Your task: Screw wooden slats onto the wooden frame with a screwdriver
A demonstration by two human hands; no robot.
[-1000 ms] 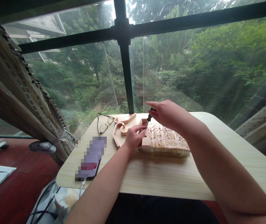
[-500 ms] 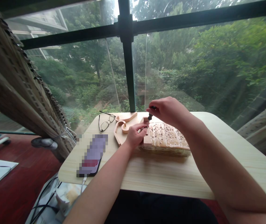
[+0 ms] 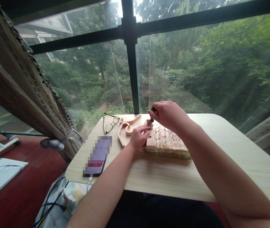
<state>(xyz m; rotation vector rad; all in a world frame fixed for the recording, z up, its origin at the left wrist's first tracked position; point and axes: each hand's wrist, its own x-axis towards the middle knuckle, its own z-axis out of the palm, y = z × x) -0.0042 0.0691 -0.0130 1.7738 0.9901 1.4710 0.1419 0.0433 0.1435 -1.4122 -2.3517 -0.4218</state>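
Note:
My right hand (image 3: 167, 110) is closed around the black handle of a screwdriver (image 3: 152, 120), which stands nearly upright with its tip down at a pale wooden block (image 3: 150, 143). Thumb and fingers of my left hand (image 3: 139, 136) come together at the screwdriver's tip, over the block; whatever they pinch there is too small to make out. A dark hole shows in the block near my left thumb. The block lies against the left end of a plastic-wrapped slab (image 3: 169, 137) with a speckled tan top. Curved wooden pieces (image 3: 122, 134) lie left of my left hand.
Eyeglasses (image 3: 111, 124) lie at the table's back left. A phone (image 3: 98, 156) with a plugged-in white cable (image 3: 89, 180) lies nearer on the left. The light wooden table (image 3: 163, 180) stands against a window, with a curtain (image 3: 30, 82) on the left.
The view has shifted slightly, moving the table's things a little to the right in the picture. My right hand has turned a little on the screwdriver handle; my left hand stays at its tip.

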